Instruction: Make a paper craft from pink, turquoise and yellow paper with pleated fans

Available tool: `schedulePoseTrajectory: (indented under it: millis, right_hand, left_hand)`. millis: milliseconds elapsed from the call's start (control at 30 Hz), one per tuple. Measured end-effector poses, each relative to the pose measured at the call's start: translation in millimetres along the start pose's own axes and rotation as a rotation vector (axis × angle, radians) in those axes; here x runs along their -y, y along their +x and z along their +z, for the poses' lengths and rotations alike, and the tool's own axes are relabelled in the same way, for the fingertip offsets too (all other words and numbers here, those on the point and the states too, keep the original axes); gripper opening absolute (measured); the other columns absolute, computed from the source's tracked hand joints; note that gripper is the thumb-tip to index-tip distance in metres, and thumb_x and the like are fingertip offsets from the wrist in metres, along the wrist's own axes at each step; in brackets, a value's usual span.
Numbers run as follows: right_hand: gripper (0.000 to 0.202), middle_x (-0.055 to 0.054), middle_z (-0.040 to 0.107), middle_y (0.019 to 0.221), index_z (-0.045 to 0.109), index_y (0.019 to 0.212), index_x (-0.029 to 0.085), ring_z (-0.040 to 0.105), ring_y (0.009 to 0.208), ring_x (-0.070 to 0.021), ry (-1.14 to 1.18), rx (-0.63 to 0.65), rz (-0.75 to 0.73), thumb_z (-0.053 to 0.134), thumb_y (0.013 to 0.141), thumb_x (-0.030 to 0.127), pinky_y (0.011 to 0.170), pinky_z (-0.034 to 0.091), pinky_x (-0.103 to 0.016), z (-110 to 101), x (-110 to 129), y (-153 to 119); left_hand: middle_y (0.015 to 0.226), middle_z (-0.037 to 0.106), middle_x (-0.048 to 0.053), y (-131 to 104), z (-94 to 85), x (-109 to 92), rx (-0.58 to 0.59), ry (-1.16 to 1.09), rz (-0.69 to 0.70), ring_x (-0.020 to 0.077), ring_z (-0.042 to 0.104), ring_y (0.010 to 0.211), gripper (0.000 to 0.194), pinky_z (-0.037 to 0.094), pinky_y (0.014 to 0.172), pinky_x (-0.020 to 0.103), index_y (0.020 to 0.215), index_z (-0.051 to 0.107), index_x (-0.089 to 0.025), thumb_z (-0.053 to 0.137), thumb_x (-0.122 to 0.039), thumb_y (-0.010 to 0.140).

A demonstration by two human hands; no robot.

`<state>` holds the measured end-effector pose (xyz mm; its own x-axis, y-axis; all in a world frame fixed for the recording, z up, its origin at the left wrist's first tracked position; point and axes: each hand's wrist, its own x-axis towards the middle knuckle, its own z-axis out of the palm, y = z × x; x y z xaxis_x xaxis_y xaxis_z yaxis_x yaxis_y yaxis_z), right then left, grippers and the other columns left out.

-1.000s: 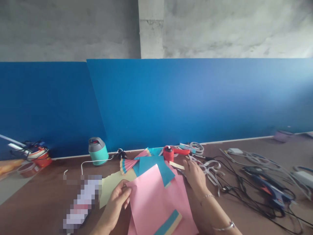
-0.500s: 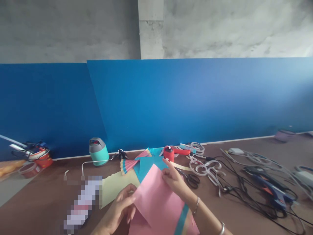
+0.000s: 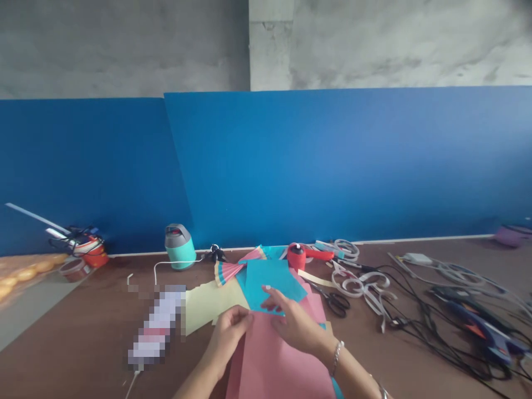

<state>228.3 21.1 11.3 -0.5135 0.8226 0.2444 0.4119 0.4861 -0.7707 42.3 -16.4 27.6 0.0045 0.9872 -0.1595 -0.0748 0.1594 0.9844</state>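
A person's left hand pinches pink paper by its corner, right hand above with fingers parted; a slipping pinch could skew it.

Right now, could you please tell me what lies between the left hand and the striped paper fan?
In the head view, pale yellow paper lies between the left hand and the fan, with blue paper along the right.

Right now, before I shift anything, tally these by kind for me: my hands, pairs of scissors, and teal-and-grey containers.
Hands: 2, your left hand and right hand
Scissors: 1 pair
Teal-and-grey container: 1
Total: 4
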Motion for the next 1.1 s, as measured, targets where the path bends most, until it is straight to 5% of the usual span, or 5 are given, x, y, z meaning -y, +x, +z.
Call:
schedulePoseTrajectory:
  millis: [200, 567, 767, 967, 1100]
  right_hand:
    - [0.075, -0.009, 0.058, 0.121, 0.026, 0.140, 0.027, 0.052, 0.115, -0.0193, 0.163, -0.032, -0.104, 0.042, 0.070, 0.004, 0.090, 0.049, -0.038, 13.5, 0.0, -1.9]
    - [0.064, -0.007, 0.064, 0.115, 0.034, 0.135, 0.025, 0.053, 0.112, -0.0217, -0.107, -0.063, -0.176, 0.040, 0.075, 0.004, 0.098, 0.039, -0.043, 9.7, 22.0, -3.8]
    - [0.076, -0.007, 0.062, 0.120, 0.033, 0.136, 0.025, 0.054, 0.110, -0.0252, -0.180, -0.001, -0.259, 0.040, 0.065, 0.001, 0.096, 0.038, -0.047, 12.7, 20.2, -4.4]
    - [0.067, -0.009, 0.058, 0.122, 0.033, 0.135, 0.025, 0.058, 0.104, -0.0186, 0.337, -0.109, 0.044, 0.042, 0.071, 0.008, 0.086, 0.048, -0.036, 15.1, 5.2, -0.5]
    - [0.056, -0.007, 0.064, 0.100, 0.050, 0.123, 0.021, 0.059, 0.082, -0.0170, 0.173, -0.130, 0.170, 0.046, 0.069, 0.009, 0.073, 0.047, -0.030, 12.2, -0.6, 5.1]
  left_hand:
    - [0.059, 0.056, -0.003, -0.7, 1.0, -1.0, 0.006, 0.035, 0.008, 0.0142, 0.051, 0.061, 0.027, 0.035, 0.060, 0.022, 0.062, 0.061, -0.017, 0.070, -0.043, 0.066]
    - [0.053, 0.048, -0.005, 2.2, 0.2, 2.0, 0.023, 0.013, -0.019, 0.0124, 0.043, 0.056, 0.032, 0.029, 0.056, 0.022, 0.057, 0.056, -0.017, 0.072, -0.045, 0.062]
    - [0.055, 0.053, -0.004, 10.5, -4.8, 17.2, 0.023, -0.029, -0.056, 0.0123, 0.046, 0.055, 0.037, 0.030, 0.055, 0.022, 0.065, 0.062, -0.015, 0.073, -0.051, 0.060]
    - [0.066, 0.064, 0.001, 16.1, -9.2, 23.5, 0.046, -0.019, -0.066, 0.0185, 0.058, 0.067, 0.040, 0.040, 0.064, 0.027, 0.072, 0.065, -0.015, 0.071, -0.053, 0.060]
    - [0.072, 0.067, 0.001, 15.1, -11.3, 17.8, 0.059, 0.034, -0.060, 0.0205, 0.060, 0.077, 0.037, 0.042, 0.072, 0.028, 0.075, 0.065, -0.016, 0.072, -0.050, 0.061]
